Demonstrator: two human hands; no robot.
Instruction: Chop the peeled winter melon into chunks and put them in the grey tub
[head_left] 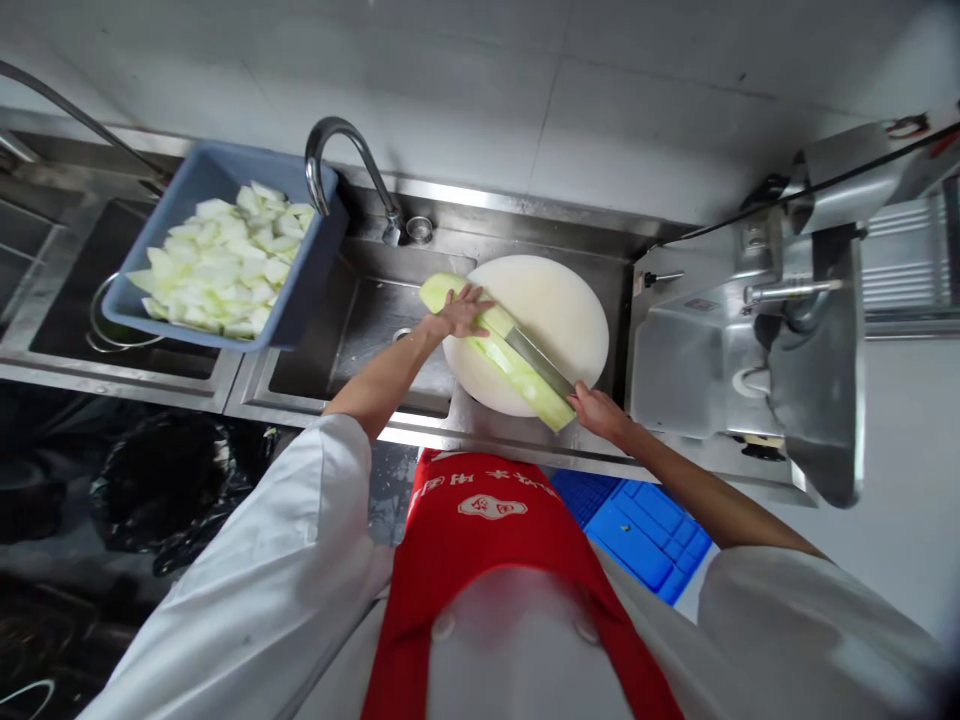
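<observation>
A long, pale green peeled gourd [503,343] lies slantwise on a round white cutting board [574,300]. My left hand [463,311] grips it from above near its far left end, fingers over the top. My right hand [596,410] is closed around the handle of a kitchen knife [540,360], near the gourd's close right end. The wide blade lies lengthwise along the gourd; how deep its edge sits in the flesh I cannot tell. Most of the handle is hidden in my fist.
Left of the board is a steel sink [382,310] with a curved faucet [337,130]. A grey-blue tub [300,290] heaped with pale gourd slices [225,260] stands beyond it. At right is a metal slicing machine [675,360]; a blue plastic crate [637,530] lies below the counter.
</observation>
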